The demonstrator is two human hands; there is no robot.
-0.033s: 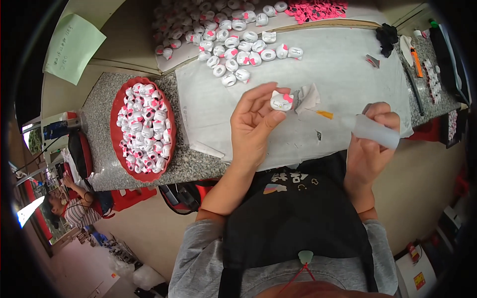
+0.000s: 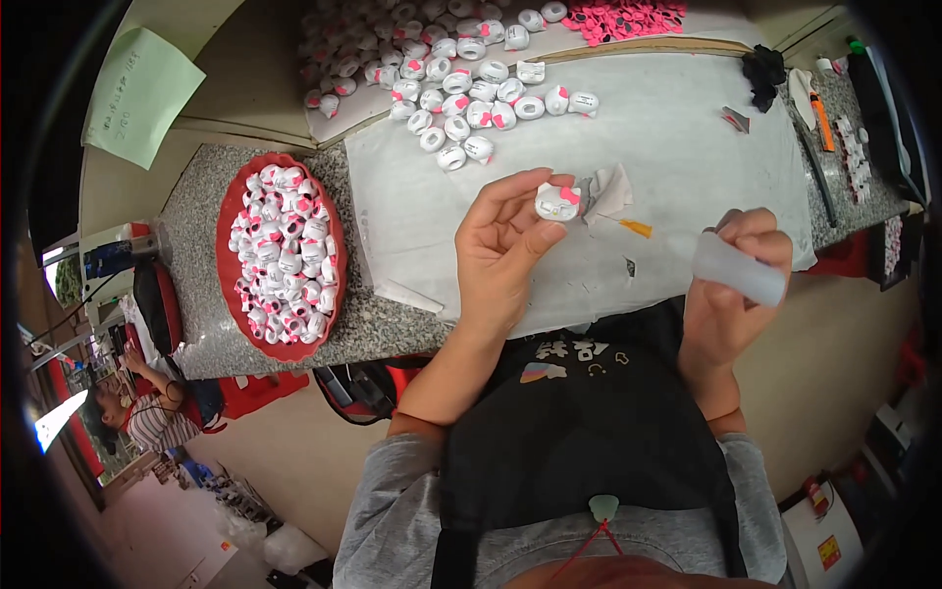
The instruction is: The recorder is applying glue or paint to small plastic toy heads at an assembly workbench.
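Note:
My left hand (image 2: 500, 231) pinches a small white cat-head figure (image 2: 557, 202) with a pink bow between thumb and fingers, its face turned up. In my right hand (image 2: 738, 294) is a translucent white squeeze bottle (image 2: 738, 269), tilted, with the fingers wrapped round it. A thin orange nozzle (image 2: 636, 228) in line with the bottle points toward the figure, a short way apart from it; the pale stretch between nozzle and bottle blends into the white sheet. A crumpled whitish cloth (image 2: 612, 192) lies just right of the figure.
White paper (image 2: 432, 226) covers the worktop. Many white cat-head pieces (image 2: 456, 128) lie at the back, beside a pile of pink bows (image 2: 628, 22). A red scalloped tray (image 2: 228, 257) full of finished-looking pieces stands left. An orange-handled tool (image 2: 822, 123) lies at right. A person (image 2: 162, 407) sits far left.
The squeeze bottle and its orange nozzle have shifted slightly left and down. My left hand with the cat-head figure has hardly moved.

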